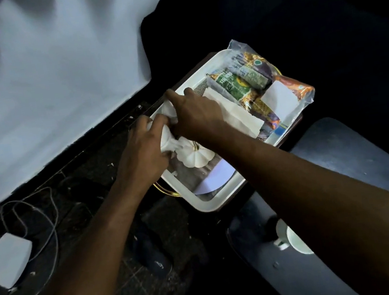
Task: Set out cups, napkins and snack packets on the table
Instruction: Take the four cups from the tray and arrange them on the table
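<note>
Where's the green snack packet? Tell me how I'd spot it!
Look for the white tray in the middle, where the left hand holds a white cup. At the tray's far end, past a folded white napkin, the green snack packet lies flat. It is the only green one; the packets next to it are orange and purple.

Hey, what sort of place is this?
Likely a dim room in a home, though I can't be sure: a tray of cups and snack packets stands by a plain wall, with a cable and a shoe on the floor.
</note>
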